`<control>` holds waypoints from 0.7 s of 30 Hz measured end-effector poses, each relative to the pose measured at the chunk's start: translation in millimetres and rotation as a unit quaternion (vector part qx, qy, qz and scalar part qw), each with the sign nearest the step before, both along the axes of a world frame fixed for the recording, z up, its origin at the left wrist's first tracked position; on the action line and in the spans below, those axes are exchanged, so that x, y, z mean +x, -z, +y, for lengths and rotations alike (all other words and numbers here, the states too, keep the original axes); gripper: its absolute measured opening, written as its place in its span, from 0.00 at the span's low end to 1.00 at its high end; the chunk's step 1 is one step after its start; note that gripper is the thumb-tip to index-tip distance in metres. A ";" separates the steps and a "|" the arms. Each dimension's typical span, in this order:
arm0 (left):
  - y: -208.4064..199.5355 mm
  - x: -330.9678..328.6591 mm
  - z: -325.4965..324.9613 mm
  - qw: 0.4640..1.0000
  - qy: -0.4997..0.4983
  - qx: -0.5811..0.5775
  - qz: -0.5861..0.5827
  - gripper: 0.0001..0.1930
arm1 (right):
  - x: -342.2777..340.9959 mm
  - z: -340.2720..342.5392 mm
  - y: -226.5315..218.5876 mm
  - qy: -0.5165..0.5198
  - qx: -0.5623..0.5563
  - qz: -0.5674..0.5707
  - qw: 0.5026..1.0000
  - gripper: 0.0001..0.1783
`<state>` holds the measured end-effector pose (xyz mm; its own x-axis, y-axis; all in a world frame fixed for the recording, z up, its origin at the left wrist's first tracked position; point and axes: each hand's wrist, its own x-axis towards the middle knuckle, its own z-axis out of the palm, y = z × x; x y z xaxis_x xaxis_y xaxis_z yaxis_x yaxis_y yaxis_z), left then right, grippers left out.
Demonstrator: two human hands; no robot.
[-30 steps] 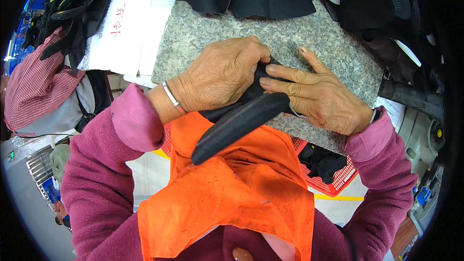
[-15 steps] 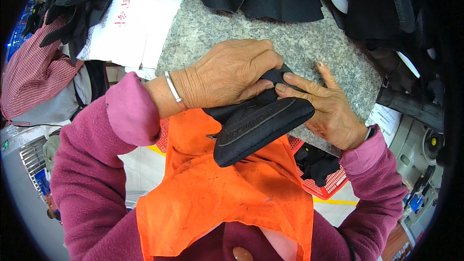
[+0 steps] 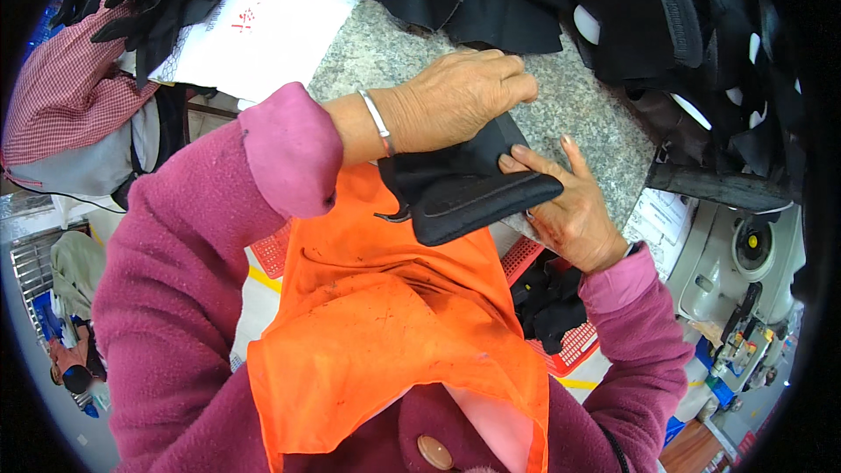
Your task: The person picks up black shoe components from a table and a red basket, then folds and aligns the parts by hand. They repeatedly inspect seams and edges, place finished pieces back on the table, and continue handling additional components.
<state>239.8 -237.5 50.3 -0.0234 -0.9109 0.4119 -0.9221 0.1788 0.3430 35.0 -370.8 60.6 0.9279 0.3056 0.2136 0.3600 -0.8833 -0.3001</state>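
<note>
A black fabric piece with a thick padded, stitched band (image 3: 486,208) stretches between my hands above the front of the stone-topped table. My right hand (image 3: 574,215) grips its right end, two fingertips pressing on the dark cloth and one finger raised away. Over the piece's upper edge, my left hand (image 3: 464,96) is closed with its fingers curled down. The back of that hand hides its thumb and whatever the fingers hold. A small dark strip (image 3: 394,215) sticks out at the piece's left end.
Black fabric pieces (image 3: 508,0) lie along the table's (image 3: 385,52) far side, with more heaped at right. Black gloves (image 3: 175,0) and white paper (image 3: 263,17) are at far left. Below the table, a red basket (image 3: 569,346) holds black cloth. A machine (image 3: 745,254) stands at right.
My left hand has moved up and slightly right, its thumb no longer showing on the cloth. The padded band has tilted flatter, and my right hand still grips its end.
</note>
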 end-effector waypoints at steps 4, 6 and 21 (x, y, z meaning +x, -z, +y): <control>-25.0 -2.6 22.7 0.970 0.038 -0.049 0.237 0.10 | -42.0 2.7 0.6 0.095 -0.032 -0.010 0.995 0.10; -34.6 -9.9 50.2 0.952 0.066 -0.029 0.296 0.12 | -58.2 7.7 7.2 0.156 -0.039 -0.032 0.986 0.11; -2.0 -72.9 58.3 0.986 -0.120 -0.074 0.089 0.13 | -15.0 -33.0 -60.7 0.245 0.213 0.021 0.946 0.21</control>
<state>166.9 -179.2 52.3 0.2705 -0.8111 0.5185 -0.8717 0.0223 0.4895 20.0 -403.9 121.4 0.9462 -0.2682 0.1812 -0.0803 -0.7369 -0.6712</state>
